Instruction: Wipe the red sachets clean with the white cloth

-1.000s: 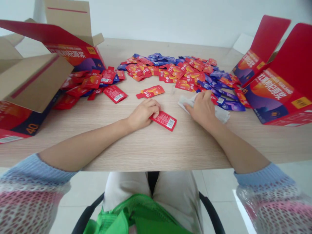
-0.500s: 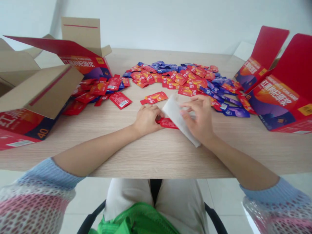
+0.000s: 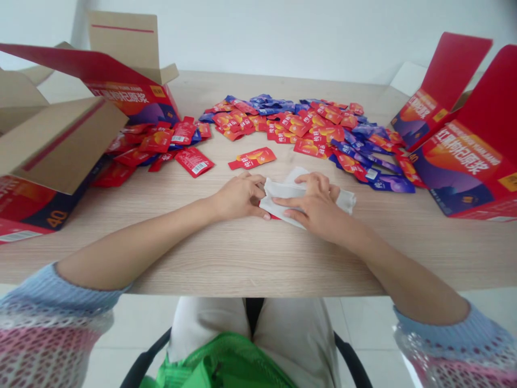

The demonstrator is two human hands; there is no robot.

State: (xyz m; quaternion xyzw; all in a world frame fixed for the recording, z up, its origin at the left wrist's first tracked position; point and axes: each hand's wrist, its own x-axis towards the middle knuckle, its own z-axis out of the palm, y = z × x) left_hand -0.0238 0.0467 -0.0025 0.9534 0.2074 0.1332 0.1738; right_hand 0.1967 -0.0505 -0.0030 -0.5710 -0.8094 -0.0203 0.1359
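Observation:
My left hand (image 3: 239, 196) rests on the table with thumb and fingers closed on one end of a red sachet (image 3: 275, 217). Most of that sachet is hidden by a crumpled white tissue (image 3: 281, 189). My right hand (image 3: 320, 209) presses the tissue down over the sachet, its fingers stretched forward and touching the left hand's side of it. Just beyond the hands, a single red sachet with an orange print (image 3: 255, 158) lies flat on the table.
Red and purple sachets (image 3: 294, 124) lie heaped at the back. Another heap (image 3: 157, 141) spills by the left cartons. Open red cartons stand at left (image 3: 36, 199) and right (image 3: 464, 167). The table's front edge (image 3: 254, 295) runs above my lap.
My right hand has lowered the tissue and spread it across the red sachet, which was largely uncovered before. My left hand still grips the sachet's end. The view has shifted slightly.

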